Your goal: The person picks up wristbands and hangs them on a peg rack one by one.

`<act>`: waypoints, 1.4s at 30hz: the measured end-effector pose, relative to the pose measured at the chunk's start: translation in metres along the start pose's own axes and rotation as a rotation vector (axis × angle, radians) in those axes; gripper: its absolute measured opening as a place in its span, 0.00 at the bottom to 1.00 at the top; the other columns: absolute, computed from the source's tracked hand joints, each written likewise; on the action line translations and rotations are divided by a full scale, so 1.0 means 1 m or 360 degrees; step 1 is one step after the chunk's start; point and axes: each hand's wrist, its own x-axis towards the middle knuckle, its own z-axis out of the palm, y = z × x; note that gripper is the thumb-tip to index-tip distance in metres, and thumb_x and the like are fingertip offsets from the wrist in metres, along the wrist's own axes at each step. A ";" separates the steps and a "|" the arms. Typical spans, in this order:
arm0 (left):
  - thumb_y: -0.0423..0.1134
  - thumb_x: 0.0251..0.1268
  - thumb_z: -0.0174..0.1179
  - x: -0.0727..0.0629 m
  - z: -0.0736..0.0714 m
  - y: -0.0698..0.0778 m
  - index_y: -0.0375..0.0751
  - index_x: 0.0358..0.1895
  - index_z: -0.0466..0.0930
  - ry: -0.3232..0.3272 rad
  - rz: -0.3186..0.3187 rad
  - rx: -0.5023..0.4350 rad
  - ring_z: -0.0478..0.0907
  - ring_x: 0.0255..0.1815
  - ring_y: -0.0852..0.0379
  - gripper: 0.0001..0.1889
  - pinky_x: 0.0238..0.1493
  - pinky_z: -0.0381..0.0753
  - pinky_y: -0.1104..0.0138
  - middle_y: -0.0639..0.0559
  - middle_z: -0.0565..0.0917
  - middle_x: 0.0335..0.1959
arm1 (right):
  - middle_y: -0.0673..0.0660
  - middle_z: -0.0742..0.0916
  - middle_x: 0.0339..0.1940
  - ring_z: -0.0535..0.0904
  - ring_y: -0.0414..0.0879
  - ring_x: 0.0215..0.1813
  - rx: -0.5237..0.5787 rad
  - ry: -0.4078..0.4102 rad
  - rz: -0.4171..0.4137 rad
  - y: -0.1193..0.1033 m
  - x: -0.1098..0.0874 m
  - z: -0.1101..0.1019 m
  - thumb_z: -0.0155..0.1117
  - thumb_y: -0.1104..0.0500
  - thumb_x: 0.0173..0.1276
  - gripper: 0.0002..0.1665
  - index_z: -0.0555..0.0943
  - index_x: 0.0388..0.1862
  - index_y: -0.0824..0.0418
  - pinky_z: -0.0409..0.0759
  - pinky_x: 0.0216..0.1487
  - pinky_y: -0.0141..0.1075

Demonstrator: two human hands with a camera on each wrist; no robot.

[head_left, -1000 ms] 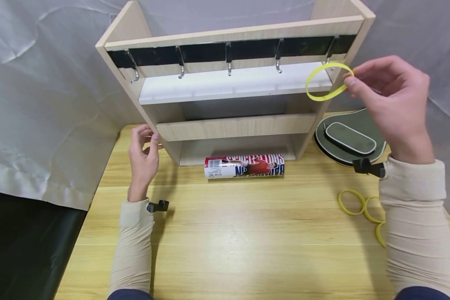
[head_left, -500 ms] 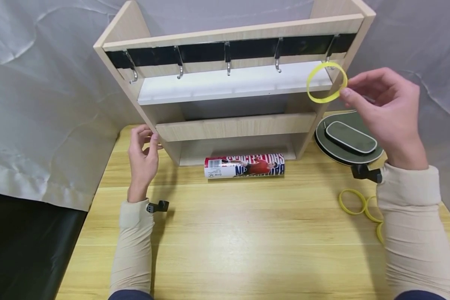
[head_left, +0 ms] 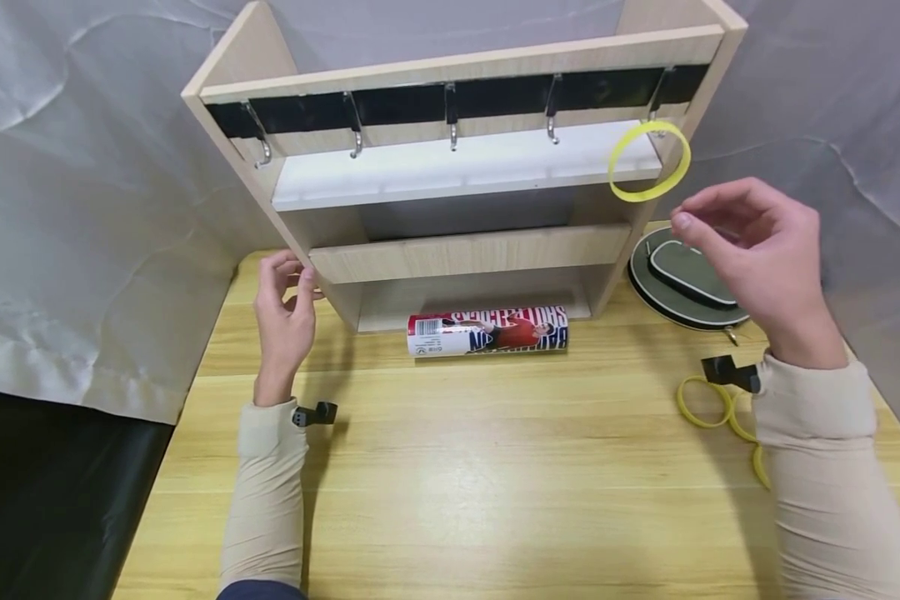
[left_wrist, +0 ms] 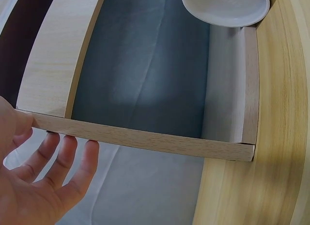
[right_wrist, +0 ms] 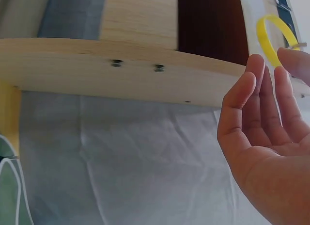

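Note:
A yellow ring (head_left: pixel 633 197) hangs from the rightmost metal hook of a pale wooden shelf unit (head_left: pixel 472 254). In the right wrist view the hook's tip passes through the ring (right_wrist: pixel 262 35). Just right of it my right hand (head_left: pixel 765 258) hovers apart from the ring, its fingers loosely bent with nothing between them. My left hand (head_left: pixel 287 312) holds the front edge of the unit's left side panel. The left wrist view shows the thumb at the panel's edge and the curved fingers of the left hand (left_wrist: pixel 53 181) against its outer face.
A printed shuttlecock tube (head_left: pixel 487 332) lies before the bottom shelf. At the right are a dark green case (head_left: pixel 682 287) with white piping and several yellow rings (head_left: pixel 682 408) on the wooden table (head_left: pixel 457 500). More hooks (head_left: pixel 453 133) line the black strip.
My right hand has let go of the yellow ring and moved down and slightly left from it. The ring now hangs on the hook by itself. The left hand stays at the panel.

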 end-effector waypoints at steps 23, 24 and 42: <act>0.33 0.87 0.54 0.002 0.000 -0.002 0.24 0.67 0.70 0.0005 -0.0008 0.0006 0.81 0.46 0.56 0.17 0.42 0.91 0.74 0.64 0.82 0.48 | 0.34 0.91 0.39 0.88 0.26 0.40 -0.0890 -0.0214 0.0259 0.042 -0.056 -0.042 0.76 0.68 0.70 0.11 0.88 0.50 0.67 0.84 0.43 0.13; 0.32 0.87 0.54 0.002 0.000 -0.002 0.24 0.67 0.70 0.0005 -0.0007 0.0005 0.81 0.46 0.56 0.17 0.42 0.91 0.75 0.64 0.82 0.48 | 0.33 0.91 0.39 0.88 0.26 0.39 -0.0913 -0.0236 0.0258 0.044 -0.059 -0.044 0.76 0.69 0.70 0.10 0.88 0.49 0.67 0.84 0.42 0.13; 0.33 0.87 0.54 0.001 0.000 -0.003 0.23 0.67 0.71 0.0009 0.0026 -0.0011 0.81 0.46 0.55 0.18 0.41 0.91 0.76 0.64 0.82 0.49 | 0.34 0.91 0.33 0.83 0.21 0.37 -0.1256 -0.0547 0.0310 0.078 -0.094 -0.095 0.76 0.71 0.68 0.14 0.91 0.51 0.64 0.82 0.36 0.14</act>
